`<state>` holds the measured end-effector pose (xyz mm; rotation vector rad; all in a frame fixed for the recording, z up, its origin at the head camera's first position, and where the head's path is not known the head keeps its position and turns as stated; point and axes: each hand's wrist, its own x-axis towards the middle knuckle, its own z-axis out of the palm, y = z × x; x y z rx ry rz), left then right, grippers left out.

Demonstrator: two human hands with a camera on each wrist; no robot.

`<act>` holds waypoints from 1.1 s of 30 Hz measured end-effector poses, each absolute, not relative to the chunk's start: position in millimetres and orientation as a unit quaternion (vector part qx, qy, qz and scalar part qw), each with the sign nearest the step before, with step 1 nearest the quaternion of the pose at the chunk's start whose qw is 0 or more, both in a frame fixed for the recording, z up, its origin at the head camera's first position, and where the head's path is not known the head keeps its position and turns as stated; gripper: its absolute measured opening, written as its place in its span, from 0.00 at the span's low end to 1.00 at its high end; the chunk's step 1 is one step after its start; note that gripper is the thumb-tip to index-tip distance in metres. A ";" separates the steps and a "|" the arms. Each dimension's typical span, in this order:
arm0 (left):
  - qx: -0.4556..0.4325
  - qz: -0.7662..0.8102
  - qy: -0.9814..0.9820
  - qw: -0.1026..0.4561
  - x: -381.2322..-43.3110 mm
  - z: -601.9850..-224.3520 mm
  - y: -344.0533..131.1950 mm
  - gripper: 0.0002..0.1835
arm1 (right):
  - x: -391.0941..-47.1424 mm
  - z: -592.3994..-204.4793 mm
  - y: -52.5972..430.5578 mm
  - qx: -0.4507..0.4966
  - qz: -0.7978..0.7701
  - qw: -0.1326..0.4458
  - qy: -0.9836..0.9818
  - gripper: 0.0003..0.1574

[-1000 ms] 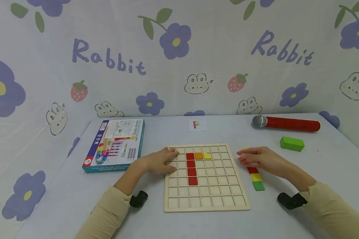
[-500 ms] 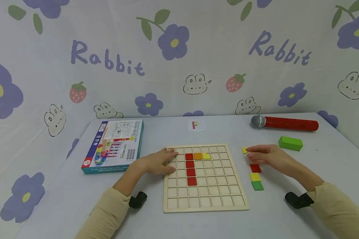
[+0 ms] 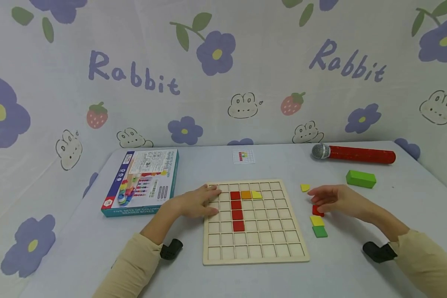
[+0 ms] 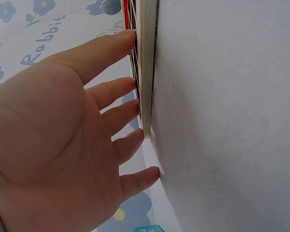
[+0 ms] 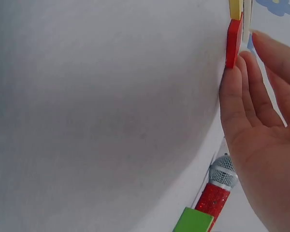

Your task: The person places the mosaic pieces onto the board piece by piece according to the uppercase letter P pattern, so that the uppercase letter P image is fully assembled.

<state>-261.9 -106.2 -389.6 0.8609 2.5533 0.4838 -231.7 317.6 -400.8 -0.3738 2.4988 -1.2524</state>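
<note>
My left hand (image 3: pixel 198 201) rests on the left rim of the wooden grid board (image 3: pixel 256 261), its fingers spread and touching the edge; the left wrist view shows this too. On the board lie a column of red tiles (image 3: pixel 237 214), an orange tile (image 3: pixel 246 195) and a yellow tile with a cut corner (image 3: pixel 257 194). My right hand (image 3: pixel 340 202) hovers right of the board, thumb and fingers apart, over a loose red tile (image 3: pixel 318 210). In the right wrist view, fingertips meet or nearly meet that red tile (image 5: pixel 233 42). Below it sit a yellow tile (image 3: pixel 317 221) and a green tile (image 3: pixel 320 231).
Another yellow tile (image 3: pixel 304 188) lies beyond my right fingertips. A small pattern card (image 3: pixel 244 157) is at the back. The boxed toy set (image 3: pixel 141 182) stands left, a green block (image 3: pixel 361 179) and a red microphone (image 3: pixel 361 155) at the back right.
My right hand has drawn back to the right from the board's edge, uncovering the far yellow tile, and now has its thumb over the red tile. The left hand stays put.
</note>
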 end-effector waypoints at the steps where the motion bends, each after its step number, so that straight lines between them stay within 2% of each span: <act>1: 0.308 0.172 0.914 0.200 -261.9 -389.6 -106.2 0.35 | -231.3 -400.3 318.4 -0.141 -0.436 0.163 0.874 0.30; 8: 0.311 0.169 0.913 0.201 -261.9 -388.5 -106.6 0.35 | -229.4 -400.6 320.3 -0.205 -0.406 0.155 0.877 0.31; 13: 0.312 0.169 0.913 0.203 -262.1 -389.1 -106.5 0.35 | -228.6 -401.6 320.1 -0.212 -0.392 0.138 0.884 0.31; 21: 0.312 0.169 0.912 0.204 -261.1 -388.9 -105.8 0.35 | -226.9 -402.1 320.6 -0.168 -0.363 0.133 0.907 0.30; 25: 0.310 0.168 0.913 0.204 -260.3 -388.5 -105.6 0.35 | -226.4 -400.4 320.0 -0.145 -0.330 0.113 0.926 0.28; 29: 0.307 0.169 0.914 0.203 -260.2 -388.1 -105.6 0.35 | -227.5 -400.0 322.0 -0.090 -0.307 0.087 0.944 0.21; 33: 0.307 0.171 0.915 0.201 -261.2 -389.2 -106.0 0.35 | -228.9 -398.6 323.9 -0.029 -0.318 0.070 0.945 0.21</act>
